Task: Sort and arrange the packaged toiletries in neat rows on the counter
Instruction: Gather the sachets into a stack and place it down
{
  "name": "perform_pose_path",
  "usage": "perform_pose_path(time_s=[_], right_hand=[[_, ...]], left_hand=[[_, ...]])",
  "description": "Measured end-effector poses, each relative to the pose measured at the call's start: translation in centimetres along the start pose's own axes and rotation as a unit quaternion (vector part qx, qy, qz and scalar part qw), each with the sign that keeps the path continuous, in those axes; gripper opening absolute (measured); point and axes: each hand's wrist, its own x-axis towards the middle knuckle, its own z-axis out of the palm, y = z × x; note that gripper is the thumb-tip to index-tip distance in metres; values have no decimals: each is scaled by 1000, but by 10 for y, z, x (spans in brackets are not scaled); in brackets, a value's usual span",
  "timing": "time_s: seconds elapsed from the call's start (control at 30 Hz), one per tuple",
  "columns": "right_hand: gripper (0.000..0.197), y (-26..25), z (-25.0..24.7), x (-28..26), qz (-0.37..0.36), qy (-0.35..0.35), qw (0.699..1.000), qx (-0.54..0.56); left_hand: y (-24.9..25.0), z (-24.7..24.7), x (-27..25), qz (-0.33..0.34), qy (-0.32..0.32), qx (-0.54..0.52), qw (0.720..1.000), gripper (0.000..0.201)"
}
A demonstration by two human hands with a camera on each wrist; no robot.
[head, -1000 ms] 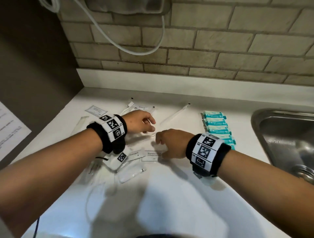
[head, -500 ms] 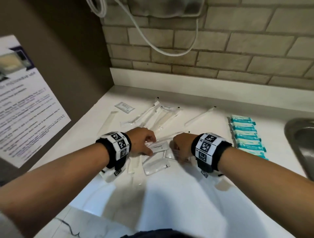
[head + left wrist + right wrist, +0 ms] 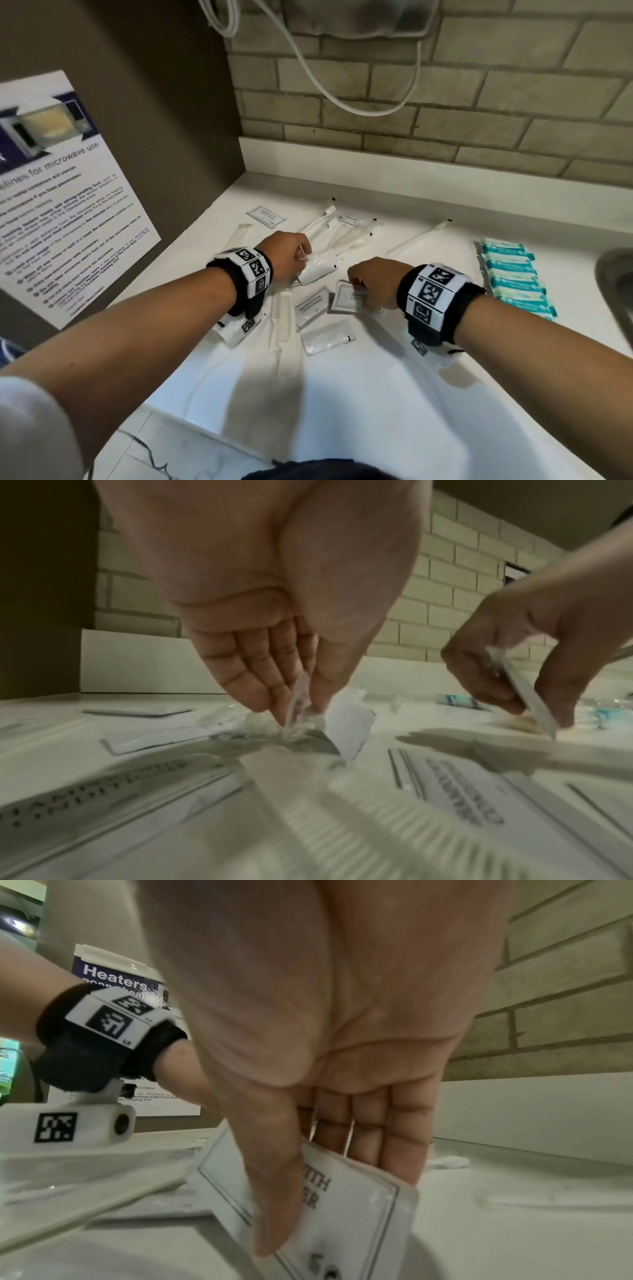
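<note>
White packaged toiletries lie scattered on the white counter (image 3: 376, 394). My left hand (image 3: 286, 255) pinches a small clear-wrapped white packet (image 3: 317, 269) between thumb and fingers, lifting its end (image 3: 346, 721). My right hand (image 3: 371, 281) pinches a flat white shampoo-with-conditioner sachet (image 3: 346, 1213) between thumb and fingers, tilted up off the counter. Another shampoo sachet (image 3: 310, 306), a comb in a sleeve (image 3: 284, 322) and a clear pouch (image 3: 329, 337) lie just in front of the hands. Wrapped toothbrushes (image 3: 339, 229) lie behind them.
A row of teal-and-white soap bars (image 3: 513, 277) stands at the right, beside a steel sink (image 3: 616, 284). One sachet (image 3: 266, 215) lies at the back left. A microwave-use poster (image 3: 61, 192) hangs on the left wall. A brick wall and a white cable (image 3: 342, 99) are behind.
The head view has swung left and nearer. My left hand has picked up the end of the clear-wrapped packet, and my right hand has lifted a sachet off the counter.
</note>
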Motion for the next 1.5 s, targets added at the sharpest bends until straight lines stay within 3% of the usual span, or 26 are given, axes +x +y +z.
perform_pose_path(time_s=[0.1,0.2,0.23,0.33,0.53,0.67,0.73,0.9,1.03,1.23,1.4,1.5], right_hand=[[27,-7,-5,4,-13,20,1000,8],[31,-12,-7,7,-20,21,1000,1],[33,-13,-8,8,-23,21,1000,-2],[35,-14,-10,10,-20,24,999,4],[37,-17,-15,8,-19,18,1000,17],[37,-23,-13,6,-41,7,999,33],[36,-23,-11,5,-46,17,997,52],[37,-14,-17,3,-38,78,986,145],[51,-9,-32,6,-21,120,977,176],[83,-18,-51,14,-18,205,964,168],[51,-30,-59,28,-28,206,966,154],[38,-37,-63,36,-25,202,969,142]], left_hand=[[0,4,-1,41,16,88,995,30],[9,5,-11,98,-6,98,990,14],[12,6,-14,90,-43,82,992,12],[14,14,-20,61,-129,105,984,35],[18,27,-13,22,-131,134,982,44],[21,26,-12,0,-160,66,985,29],[21,24,-14,-11,-136,3,991,20],[13,3,-9,30,-79,-123,989,22],[6,-13,-8,47,-37,-246,967,21],[9,-38,-14,69,1,-325,943,9],[4,-54,-24,33,-14,-366,930,21],[-10,-63,-29,-1,22,-397,917,29]])
